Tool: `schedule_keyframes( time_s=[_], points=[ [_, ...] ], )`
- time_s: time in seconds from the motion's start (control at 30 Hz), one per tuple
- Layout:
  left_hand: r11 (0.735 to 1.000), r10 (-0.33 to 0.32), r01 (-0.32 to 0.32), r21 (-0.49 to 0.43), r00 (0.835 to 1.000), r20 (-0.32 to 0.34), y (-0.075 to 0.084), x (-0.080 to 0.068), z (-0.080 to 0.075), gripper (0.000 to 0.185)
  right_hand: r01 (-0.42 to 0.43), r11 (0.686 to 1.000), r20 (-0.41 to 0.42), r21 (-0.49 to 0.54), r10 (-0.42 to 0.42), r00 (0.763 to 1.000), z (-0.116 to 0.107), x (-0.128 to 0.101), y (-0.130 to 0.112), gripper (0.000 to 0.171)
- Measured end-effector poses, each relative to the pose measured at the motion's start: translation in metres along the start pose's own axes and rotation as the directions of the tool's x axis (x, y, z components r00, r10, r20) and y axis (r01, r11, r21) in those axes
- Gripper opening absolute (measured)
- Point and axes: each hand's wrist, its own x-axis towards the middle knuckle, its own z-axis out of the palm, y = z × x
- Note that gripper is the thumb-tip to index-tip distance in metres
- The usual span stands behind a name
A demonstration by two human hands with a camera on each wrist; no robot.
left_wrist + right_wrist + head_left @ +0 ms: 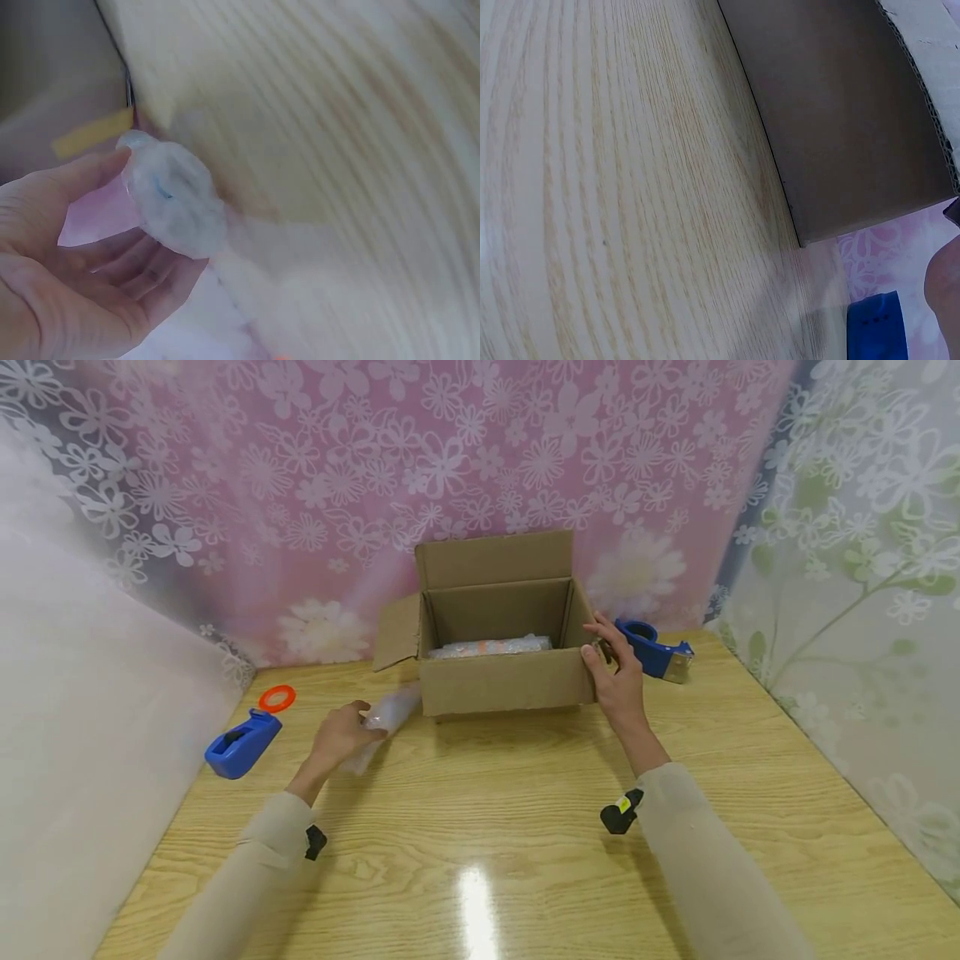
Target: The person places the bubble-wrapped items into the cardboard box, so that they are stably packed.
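Bubble-wrapped bundle (382, 720) sat in the left hand (339, 737), whose thumb and curled fingers were closed around it, just above the wooden table (525, 827) and just left of the cardboard box (498, 639). In the left wrist view the bundle (176, 196) looked like a whitish, cloudy wad with a faint blue mark inside; motion blur hid any print on it. The thumb lay along its top, and the fingers (142, 270) cupped it from below.

The box stood open near the back of the table, its rear flap upright and its left flap splayed outward. Inside lay another wrapped parcel (491, 647), pale with orange patches; no wording on it could be read. The right hand (613, 670) gripped the box's front right corner, thumb on the front face and fingers curled over the right wall. The right wrist view showed only the plain brown side of the box (840, 120) and the table grain, with no label or printing.

Just behind the right hand lay a blue tape dispenser (654, 648). A second blue tape dispenser (242, 745) rested near the table's left edge, with an orange ring (277, 698) just beyond it. Neither dispenser showed a readable brand. Floral sheeting, pink at the back (450, 468) and green on the right, surrounded the table.
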Motion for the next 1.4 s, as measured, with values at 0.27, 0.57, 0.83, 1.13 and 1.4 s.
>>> schedule_keyframes(
  time_s=[0.27,0.57,0.83,1.13,1.4],
  points=[
    [0.999,-0.01,0.012,0.03,0.998,-0.058,-0.02,-0.008,-0.049,0.065,0.008,1.0,0.003,0.001,-0.008,1.0,0.0,0.001,0.0,0.035],
    [0.999,-0.031,0.032,0.008,0.989,-0.144,-0.041,-0.023,-0.106,0.065,0.013,1.0,0.006,0.003,-0.013,1.0,-0.002,0.0,0.003,0.034],
    [1.0,-0.003,0.001,-0.008,0.971,-0.238,-0.03,-0.026,-0.136,0.063,0.016,1.0,0.003,0.002,-0.016,1.0,-0.002,-0.001,0.003,0.034],
    [0.999,0.025,-0.036,-0.034,0.96,-0.278,0.008,-0.023,-0.154,0.061,0.001,1.0,0.004,0.0,-0.001,1.0,-0.002,-0.002,0.0,0.034],
    [0.985,0.095,-0.134,-0.113,0.949,-0.301,0.063,-0.019,-0.157,0.06,0.003,1.0,0.007,-0.005,-0.003,1.0,-0.003,-0.002,-0.001,0.034]
  ],
)
